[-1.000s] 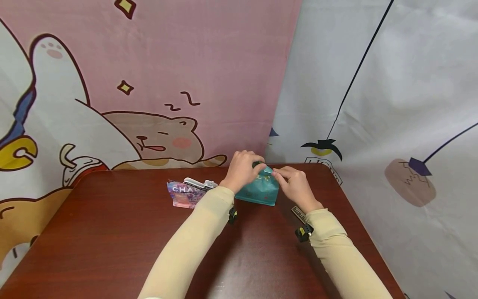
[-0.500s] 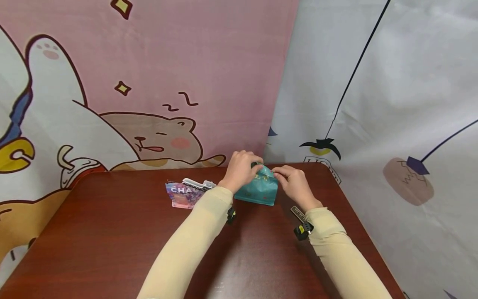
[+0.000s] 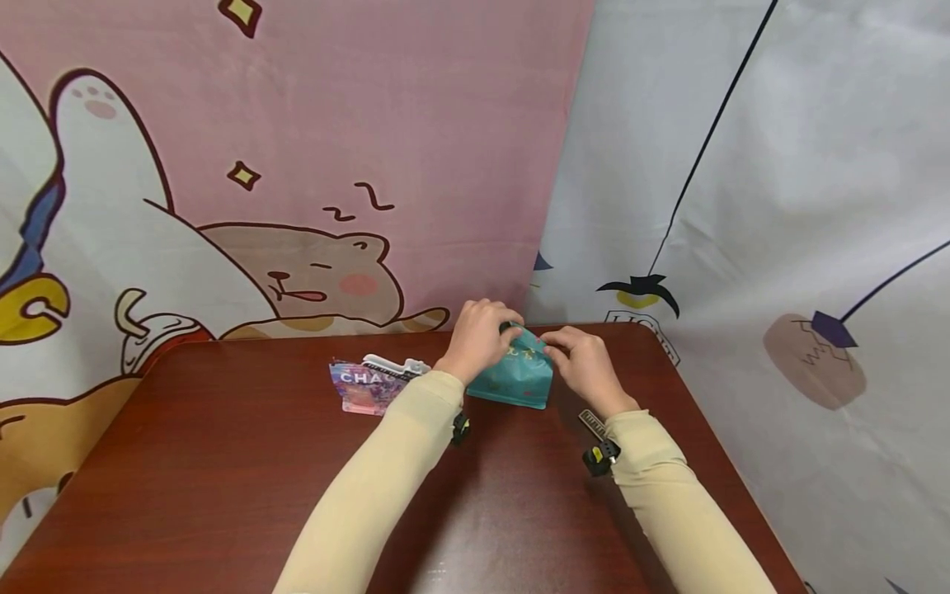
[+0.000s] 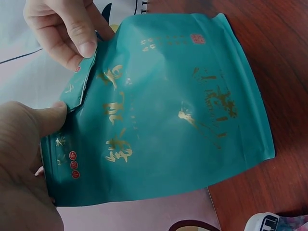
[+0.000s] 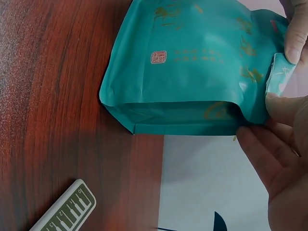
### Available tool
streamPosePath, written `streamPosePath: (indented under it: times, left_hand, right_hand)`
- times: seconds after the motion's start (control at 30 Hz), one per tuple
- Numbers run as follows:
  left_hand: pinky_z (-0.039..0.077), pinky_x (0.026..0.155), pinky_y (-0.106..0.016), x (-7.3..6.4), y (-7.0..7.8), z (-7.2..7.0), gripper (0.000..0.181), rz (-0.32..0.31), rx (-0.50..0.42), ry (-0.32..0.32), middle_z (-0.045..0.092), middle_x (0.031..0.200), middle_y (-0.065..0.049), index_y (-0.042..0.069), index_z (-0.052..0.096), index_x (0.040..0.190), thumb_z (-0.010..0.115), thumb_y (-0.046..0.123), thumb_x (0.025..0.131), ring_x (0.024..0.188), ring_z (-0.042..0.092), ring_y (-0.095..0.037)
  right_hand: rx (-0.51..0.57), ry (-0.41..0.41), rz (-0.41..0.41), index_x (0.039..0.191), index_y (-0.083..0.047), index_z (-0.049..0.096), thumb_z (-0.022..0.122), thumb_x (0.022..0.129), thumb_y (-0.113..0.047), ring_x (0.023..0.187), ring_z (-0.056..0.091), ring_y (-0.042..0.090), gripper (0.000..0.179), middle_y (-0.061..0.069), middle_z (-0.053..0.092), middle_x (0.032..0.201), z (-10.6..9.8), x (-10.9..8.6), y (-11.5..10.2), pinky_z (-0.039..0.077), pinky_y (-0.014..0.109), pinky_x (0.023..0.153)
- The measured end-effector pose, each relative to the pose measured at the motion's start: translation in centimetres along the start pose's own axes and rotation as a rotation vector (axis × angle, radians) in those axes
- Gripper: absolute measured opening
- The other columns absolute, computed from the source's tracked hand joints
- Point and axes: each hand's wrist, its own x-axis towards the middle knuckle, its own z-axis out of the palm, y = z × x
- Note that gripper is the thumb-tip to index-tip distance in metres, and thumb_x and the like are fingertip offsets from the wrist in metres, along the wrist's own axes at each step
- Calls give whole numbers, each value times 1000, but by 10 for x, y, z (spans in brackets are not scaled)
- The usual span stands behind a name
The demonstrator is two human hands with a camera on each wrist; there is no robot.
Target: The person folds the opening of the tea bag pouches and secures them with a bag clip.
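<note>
A teal stand-up pouch (image 3: pixel 512 379) with gold lettering stands near the back of the table. My left hand (image 3: pixel 482 338) grips its top edge from the left, the thumb (image 4: pixel 50 118) lying on the near face. At the right end of that edge, my right hand (image 3: pixel 586 367) pinches the top between thumb and fingers. Between the two thumbs, in the left wrist view, part of the top strip (image 4: pixel 77 89) is folded over toward the front. The right wrist view shows the pouch's gusseted side (image 5: pixel 187 118) and the right thumb (image 5: pixel 284 108) against the folded strip.
To the left lies a pink and purple pouch (image 3: pixel 364 392) printed "CHA", partly hidden by the left sleeve. A white and black elongated item (image 3: pixel 397 367) rests across it. By the right wrist is a pale-rimmed dark strip with spoon-like markings (image 5: pixel 70 209). A printed cloth (image 3: pixel 445 165) hangs behind the table.
The light corner of the top strip seen earlier between my fingers now lies flatter along the teal pouch's edge. Both hands keep nearly the same place.
</note>
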Motion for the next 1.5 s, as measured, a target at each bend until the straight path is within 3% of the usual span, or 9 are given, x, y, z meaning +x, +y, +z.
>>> streamPosePath:
  times: [0.47, 0.73, 1.0, 1.13, 1.3, 1.5]
  left_hand:
    - [49, 92, -38, 2, 4, 3, 12, -35, 31, 36, 76, 99, 2, 17, 83, 104, 75, 22, 97, 91, 65, -22]
    - [49, 91, -37, 3, 6, 5, 9, -55, 45, 87, 77, 94, 4, 18, 84, 98, 77, 19, 95, 88, 66, -20]
    - [50, 91, -37, 2, 6, 7, 8, -30, 17, 109, 77, 89, 2, 16, 85, 95, 77, 18, 94, 84, 69, -22]
    - [51, 94, -37, 2, 5, 8, 8, -6, -4, 120, 76, 85, -1, 14, 85, 93, 78, 16, 93, 81, 70, -23]
    - [51, 96, -37, 2, 6, 7, 7, -5, -12, 110, 76, 85, -1, 13, 85, 93, 78, 15, 93, 82, 70, -22]
    - [50, 96, -38, 2, 7, 4, 9, -39, -8, 54, 76, 92, -1, 14, 84, 98, 76, 17, 95, 90, 69, -24]
  right_hand:
    - [-23, 110, -55, 98, -2, 81, 81, 87, 1, 68, 69, 23, 11, 10, 75, 90, 7, 1, -1, 53, 36, 58]
    - [-7, 100, -37, 96, 0, 82, 81, 87, -2, 61, 64, 22, 10, 12, 74, 85, 5, 6, -4, 47, 30, 54]
    - [36, 51, 24, 99, -1, 82, 79, 90, -7, 78, 72, 30, 11, 13, 76, 93, 0, 8, -8, 56, 41, 66]
    - [63, 55, 22, 102, -2, 81, 78, 91, -4, 81, 71, 29, 12, 13, 77, 98, 1, 9, -10, 56, 39, 67]
    - [67, 114, -29, 97, -1, 81, 79, 88, 1, 74, 70, 27, 10, 12, 77, 92, 5, 9, -10, 53, 33, 62]
    - [44, 159, -50, 96, 0, 82, 80, 87, 0, 65, 67, 25, 9, 12, 77, 89, 10, 10, -9, 49, 30, 57]
